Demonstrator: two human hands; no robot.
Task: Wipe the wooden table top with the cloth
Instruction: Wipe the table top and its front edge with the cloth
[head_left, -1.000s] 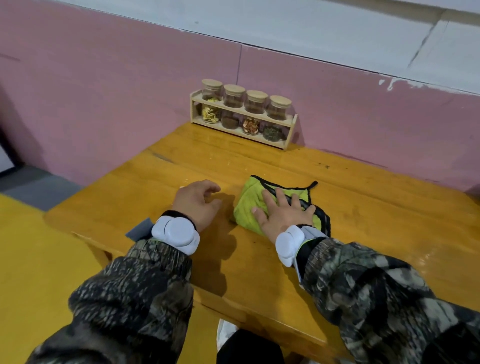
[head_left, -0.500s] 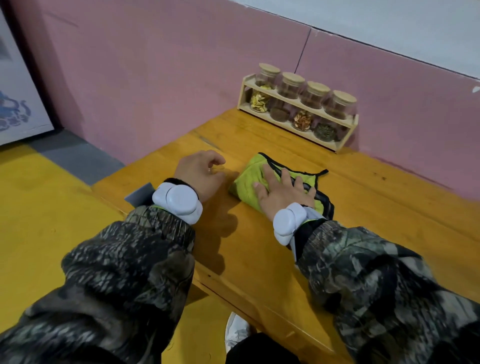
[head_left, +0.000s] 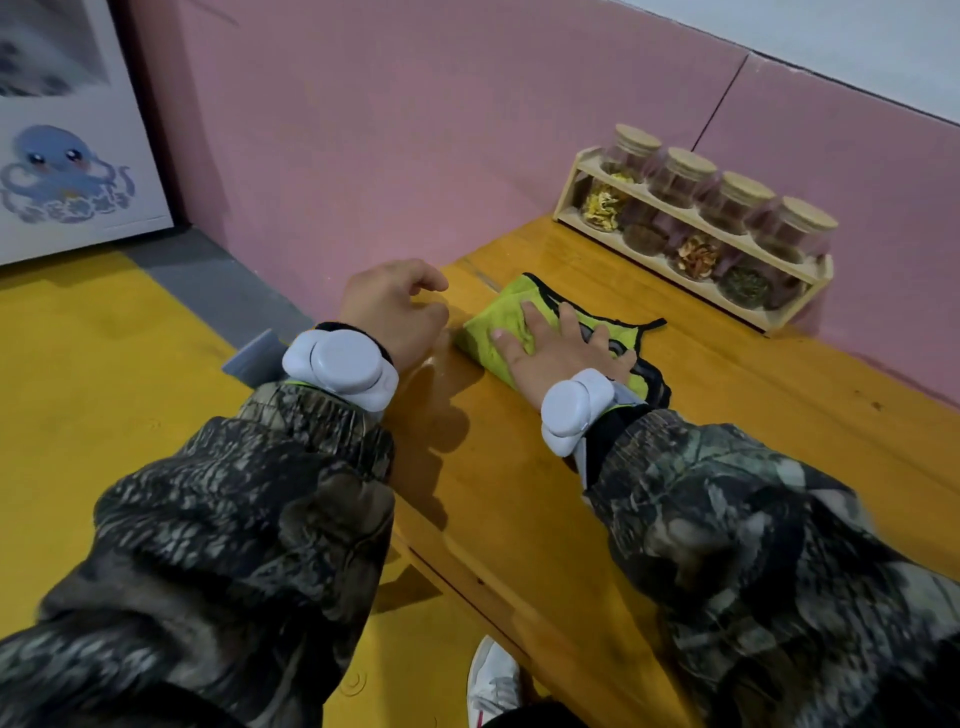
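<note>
One cloth (head_left: 501, 332), right hand (head_left: 558, 349) flat, grip spread; left hand (head_left: 390, 312) curled, seemingly empty; four jars (head_left: 696, 218).

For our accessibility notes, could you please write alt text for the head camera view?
A person's right hand presses flat on a green cloth on a wooden table, while the left hand rests loosely curled beside it. A spice jar rack stands against the pink wall.
</note>
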